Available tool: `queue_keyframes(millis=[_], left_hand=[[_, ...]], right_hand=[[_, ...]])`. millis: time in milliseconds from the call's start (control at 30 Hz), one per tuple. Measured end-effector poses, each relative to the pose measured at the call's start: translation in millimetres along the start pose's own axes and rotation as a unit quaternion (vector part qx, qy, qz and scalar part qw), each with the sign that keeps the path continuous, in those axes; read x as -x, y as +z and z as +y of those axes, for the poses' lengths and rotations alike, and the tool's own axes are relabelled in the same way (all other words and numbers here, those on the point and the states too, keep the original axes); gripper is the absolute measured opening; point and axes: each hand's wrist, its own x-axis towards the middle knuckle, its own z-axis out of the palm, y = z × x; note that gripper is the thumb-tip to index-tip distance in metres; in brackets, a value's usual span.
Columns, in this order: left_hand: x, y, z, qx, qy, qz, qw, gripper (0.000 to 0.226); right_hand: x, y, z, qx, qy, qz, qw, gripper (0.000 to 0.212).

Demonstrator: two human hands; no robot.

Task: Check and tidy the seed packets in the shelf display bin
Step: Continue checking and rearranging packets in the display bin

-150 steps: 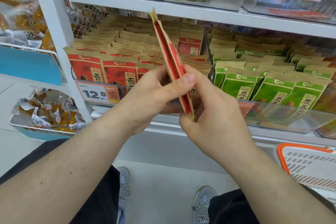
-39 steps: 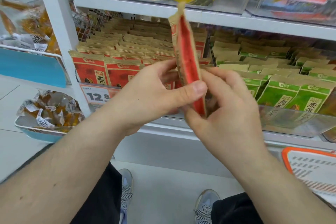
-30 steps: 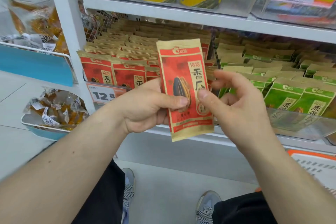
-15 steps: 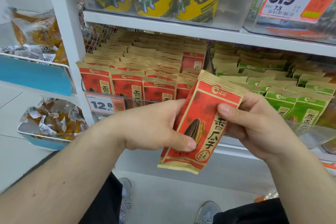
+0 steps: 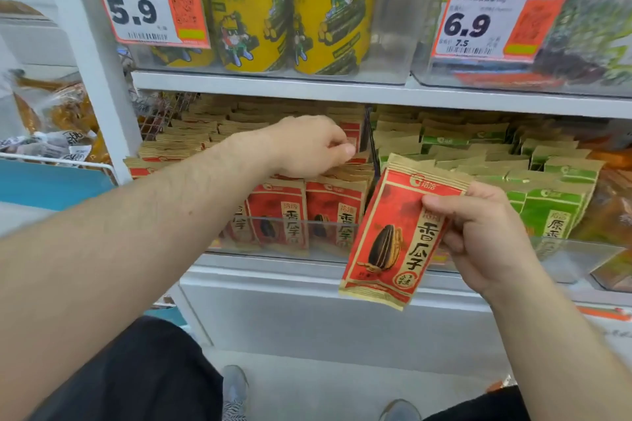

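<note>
Overhead, white shelf [image 5: 273, 89] of yellow tins [image 5: 249, 17]

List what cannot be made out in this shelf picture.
- Left hand, head view: its fingertips curl down among the red packets, so whether they pinch one is hidden.
- Back of the held packet: faces away.
- Small print on the 6.9 price tag: blurred.
- Bags at the right edge: cut off by the frame.

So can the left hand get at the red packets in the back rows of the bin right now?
Probably yes. The left hand is already over the red packets, fingers curled at a packet top. The bin is open on top, and the right hand holds its packet off to the side.
</note>
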Motion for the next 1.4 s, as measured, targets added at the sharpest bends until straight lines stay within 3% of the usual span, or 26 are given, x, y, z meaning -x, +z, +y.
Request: queue_keyframes(millis=[133,233,300,400,533,633,733,867,967,1100,1133,1233,1400], left_hand=[[-20.4,7.3,2.7,-0.030,-0.065,-0.121,0.990,0.067],[-24.4,11.1,3.3,-0.012,-0.083,-0.123,0.989,0.070],[-18.5,11.1,4.4,-0.024,-0.065,-0.046,0.997,0.056],[3.5,9.9,1.3,0.020,0.015,0.159,0.987,0.026],[46.4,14.0,-6.8,0.082,0.130,0.465,0.872,0.006],[74.9,9.2,-3.7,0.147,0.127,0.579,0.792,0.007],[92.9,-0.5,-8.0,0.210,0.099,0.633,0.739,0.007],[104.7,-2.4,-14.3,0.308,0.056,0.620,0.720,0.011],[110.7,4.7,-17.5,0.426,0.068,0.558,0.709,0.033],[113.9,25.4,-26.5,0.497,0.069,0.451,0.738,0.036],[113.9,31.7,-27.4,0.507,0.071,0.429,0.744,0.035],[112.7,46.3,-25.4,0.521,0.072,0.370,0.765,0.031],[106.5,56.4,-24.0,0.498,0.066,0.336,0.797,0.032]], right_hand=[[-0.6,-4.2,-0.8,0.012,-0.002,0.019,1.000,0.028],[-1.1,-5.9,-1.5,0.023,-0.007,0.025,0.999,0.030],[-1.9,-7.2,-0.8,0.033,-0.008,0.027,0.999,0.031],[-4.2,-9.6,1.5,0.058,-0.010,0.036,0.998,0.029],[-3.8,-8.3,3.3,0.062,-0.016,0.044,0.997,0.031],[0.0,-4.4,0.8,0.048,-0.026,0.044,0.998,0.029],[1.8,-2.7,1.2,0.028,-0.025,0.061,0.997,0.028],[3.5,2.7,2.6,0.012,-0.034,0.076,0.996,0.031],[3.6,-4.4,-10.2,-0.040,-0.131,0.087,0.987,0.029],[1.7,-13.4,-37.1,0.049,-0.297,0.044,0.953,0.009],[0.7,-12.3,-41.8,0.081,-0.310,0.031,0.947,0.015],[-9.7,3.3,-43.2,0.169,-0.329,0.018,0.929,0.007],[-40.1,25.8,-29.3,0.281,-0.303,0.002,0.911,0.021]])
